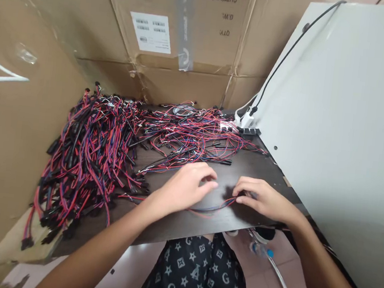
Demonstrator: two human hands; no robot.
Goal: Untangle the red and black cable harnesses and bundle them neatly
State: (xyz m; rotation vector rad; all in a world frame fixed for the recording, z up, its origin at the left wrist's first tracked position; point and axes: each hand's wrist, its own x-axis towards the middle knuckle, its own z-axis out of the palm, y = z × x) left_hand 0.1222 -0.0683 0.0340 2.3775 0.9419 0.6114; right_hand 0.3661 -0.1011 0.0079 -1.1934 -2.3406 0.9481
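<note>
My right hand [262, 199] is closed on one end of a wire harness [217, 207], a loose bundle of red and blue wires. The bundle runs left along the dark table, passing under my left forearm. My left hand [189, 185] hovers above the wires with thumb and fingers curved but apart, and nothing shows between them. Beyond my hands lies a tangled pile of wire harnesses [193, 132] with red, blue and black leads. To the left, a thicker heap of harnesses [97, 151] with black connectors hangs partly over the table's edge.
Cardboard boxes [204, 34] wall off the back and left. A large white panel [343, 96] leans at the right. At the back right of the table [255, 167] a white plug [247, 119] with a black cable sits by a power strip. A bottle [259, 249] lies on the floor.
</note>
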